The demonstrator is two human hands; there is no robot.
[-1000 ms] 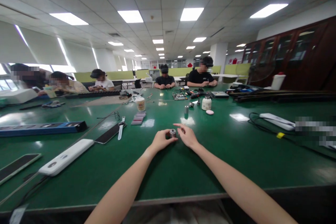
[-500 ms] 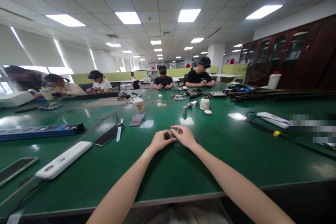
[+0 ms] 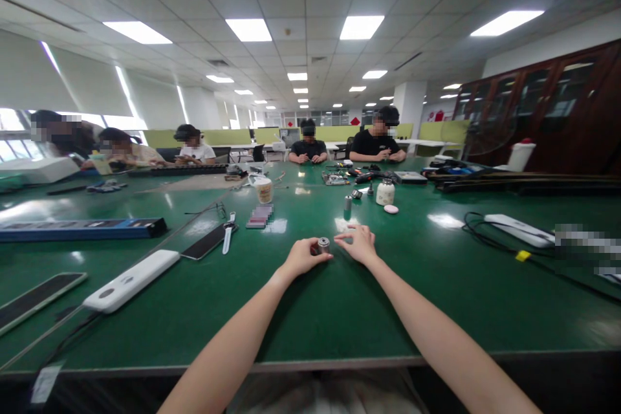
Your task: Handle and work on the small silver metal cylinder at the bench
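On the glossy green desk (image 3: 349, 323), the grip of the left hand (image 3: 299, 259) holds a small silver metal cylinder (image 3: 323, 247), which could tip if it slackened; whether the right hand (image 3: 361, 244) pinches anything is unclear.

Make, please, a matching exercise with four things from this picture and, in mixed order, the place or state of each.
Column one:
1. The person's left hand
2. The person's right hand
3. Round pink lid
4. Small yellow tag

Column two:
A. On a thin black cable
B. Holding a short silver metal cylinder
C. Lying near a rounded white jar
D. Just right of that cylinder, not touching it

Right pairs: 1-B, 2-D, 3-C, 4-A.
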